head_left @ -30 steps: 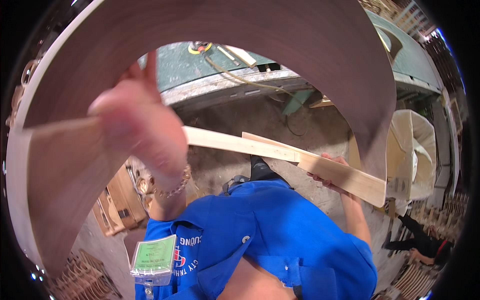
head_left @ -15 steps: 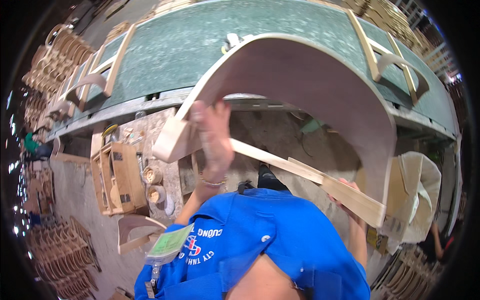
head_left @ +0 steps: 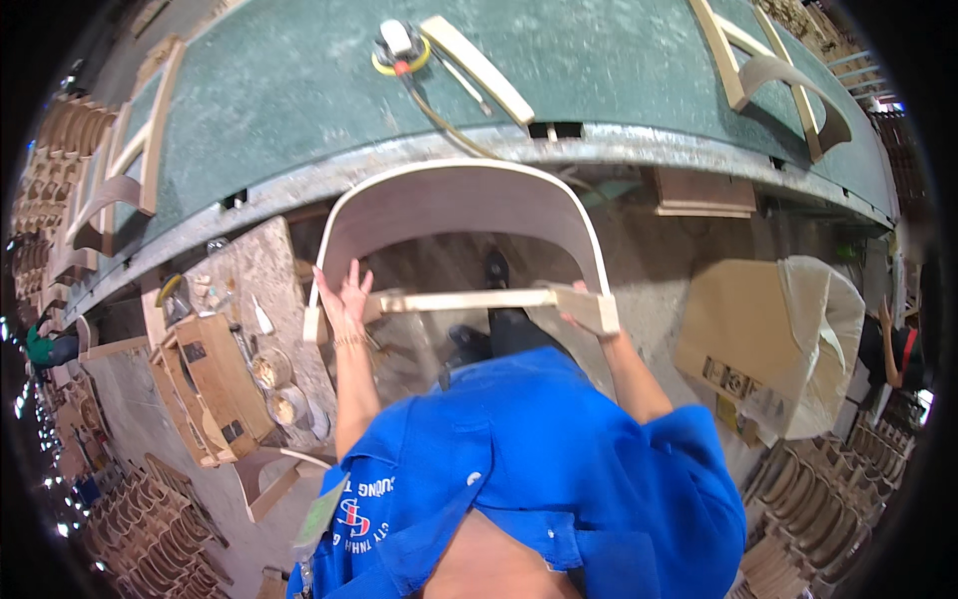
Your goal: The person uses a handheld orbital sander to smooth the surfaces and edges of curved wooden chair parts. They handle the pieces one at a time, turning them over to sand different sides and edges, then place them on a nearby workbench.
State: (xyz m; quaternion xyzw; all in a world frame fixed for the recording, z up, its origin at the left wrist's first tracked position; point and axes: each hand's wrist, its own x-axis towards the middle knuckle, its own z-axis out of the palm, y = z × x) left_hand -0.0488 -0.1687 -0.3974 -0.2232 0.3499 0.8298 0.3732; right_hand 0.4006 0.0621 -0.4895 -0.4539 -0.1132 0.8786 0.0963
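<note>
A curved wooden chair frame (head_left: 469, 190) is held in front of my body, its bent panel arching away from me. A straight wooden crossbar (head_left: 469, 300) joins its two near ends. My left hand (head_left: 346, 299) rests against the left end with its fingers spread apart. At the right end my right hand (head_left: 582, 307) is closed around the frame, its fingers partly hidden by the wood. Beyond the frame, on the green-topped workbench (head_left: 289, 100), lie a sander (head_left: 400, 45) with a yellow rim and a pale wooden strip (head_left: 479, 70).
Left of me a side table (head_left: 264, 260) bears a wooden tool box (head_left: 215, 384) and small tubs (head_left: 287, 405). To the right stands a cardboard box (head_left: 743, 319). More curved frames (head_left: 798, 95) lean on the bench, and stacked wooden parts (head_left: 818, 499) surround the floor area.
The chair frame has been lowered and levelled, away from the bench edge and farther from my view. The sander and wooden strip now show fully. My left hand's fingers have spread.
</note>
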